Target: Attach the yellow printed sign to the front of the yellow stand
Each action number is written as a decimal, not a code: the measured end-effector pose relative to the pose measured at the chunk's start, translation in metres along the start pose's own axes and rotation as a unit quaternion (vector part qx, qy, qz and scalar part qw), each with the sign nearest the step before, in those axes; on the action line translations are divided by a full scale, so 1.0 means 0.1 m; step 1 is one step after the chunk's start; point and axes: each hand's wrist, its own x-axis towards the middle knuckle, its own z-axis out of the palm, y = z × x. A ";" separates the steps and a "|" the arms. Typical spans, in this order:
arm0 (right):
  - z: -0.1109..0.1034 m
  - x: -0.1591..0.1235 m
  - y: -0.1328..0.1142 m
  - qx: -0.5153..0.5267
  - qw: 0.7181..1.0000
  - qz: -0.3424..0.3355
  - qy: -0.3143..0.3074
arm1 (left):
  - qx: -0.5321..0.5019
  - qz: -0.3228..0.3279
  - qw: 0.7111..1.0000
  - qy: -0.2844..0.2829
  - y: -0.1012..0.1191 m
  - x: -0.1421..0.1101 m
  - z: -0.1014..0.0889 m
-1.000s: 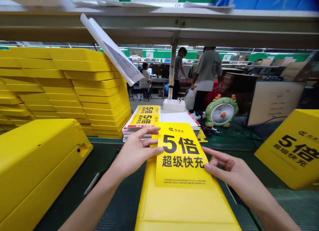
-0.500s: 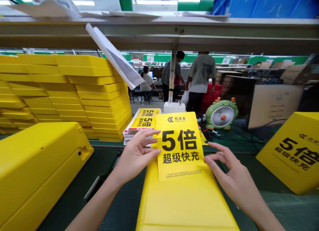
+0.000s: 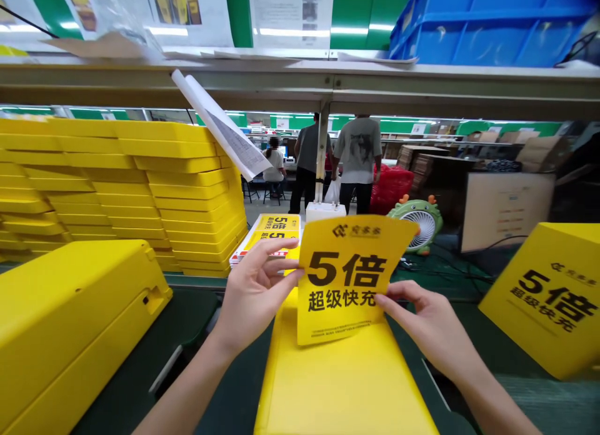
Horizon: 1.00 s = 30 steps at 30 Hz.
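A yellow printed sticker sheet point(image 3: 344, 319) with black lettering is held upright and slightly bent in front of me. My left hand point(image 3: 262, 291) pinches its left edge between thumb and fingers. At the lower right edge, my right hand point(image 3: 422, 316) pinches it too, thumb over the print. Under the sheet lies a long yellow casing point(image 3: 347, 385), its smooth face turned up towards me. The sheet hides the casing's far end. Behind my left hand sits a stack of printed sheets point(image 3: 276, 225), yellow on top.
Stacked yellow covers point(image 3: 187, 204) rise at the left, behind another yellow casing point(image 3: 70, 316). A casing with the same print point(image 3: 548, 297) stands right. Beyond are a green fan point(image 3: 424, 222) and a shelf beam point(image 3: 234, 85) with a blue crate point(image 3: 492, 29). Several people stand or sit farther back.
The sheet's right side has lifted and curled, its top now leaning right. My right hand has gone from beside the sheet's edge to pinching it. The view has tilted up slightly.
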 end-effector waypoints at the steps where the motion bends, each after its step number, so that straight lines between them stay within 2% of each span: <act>1: 0.02 -0.02 0.02 0.002 1.000 -0.014 0.014 | 0.009 0.016 1.000 0.002 0.03 -0.01 0.02; 3: 0.04 -0.06 0.05 0.013 0.997 -0.050 0.055 | 0.039 0.050 0.998 0.006 0.11 -0.02 0.07; 5: 0.04 -0.10 0.02 0.042 0.986 -0.101 0.124 | 0.074 0.094 0.993 0.020 0.21 -0.01 0.10; 8: -0.07 -0.12 -0.18 0.068 0.944 -0.186 0.265 | 0.111 0.165 0.978 0.055 0.47 0.07 0.13; 9: -0.12 -0.13 -0.27 0.060 0.936 -0.194 0.286 | 0.114 0.179 0.975 0.067 0.56 0.10 0.13; 10: -0.17 -0.13 -0.35 0.052 0.940 -0.186 0.281 | 0.112 0.180 0.975 0.071 0.64 0.13 0.12; 11: -0.21 -0.13 -0.42 0.055 0.953 -0.162 0.251 | 0.103 0.166 0.979 0.066 0.71 0.16 0.10; 13: -0.27 -0.13 -0.49 0.095 0.984 -0.083 0.128 | 0.074 0.099 0.992 0.030 0.76 0.19 0.07; 15: -0.29 -0.16 -0.46 0.145 0.989 -0.006 -0.001 | 0.053 0.008 0.998 -0.025 0.69 0.17 0.03; 17: -0.27 -0.19 -0.36 0.161 0.983 0.045 -0.069 | 0.042 -0.061 0.995 -0.065 0.56 0.12 -0.01; 21: -0.21 -0.25 -0.15 0.142 0.983 0.074 -0.090 | 0.032 -0.119 0.987 -0.106 0.30 -0.01 -0.06; 26: -0.13 -0.22 -0.03 0.097 0.986 0.082 -0.106 | 0.017 -0.144 0.983 -0.109 0.14 -0.06 -0.10; 30: -0.08 -0.18 0.04 0.100 0.985 0.089 -0.111 | -0.018 -0.159 0.981 -0.108 0.05 -0.06 -0.12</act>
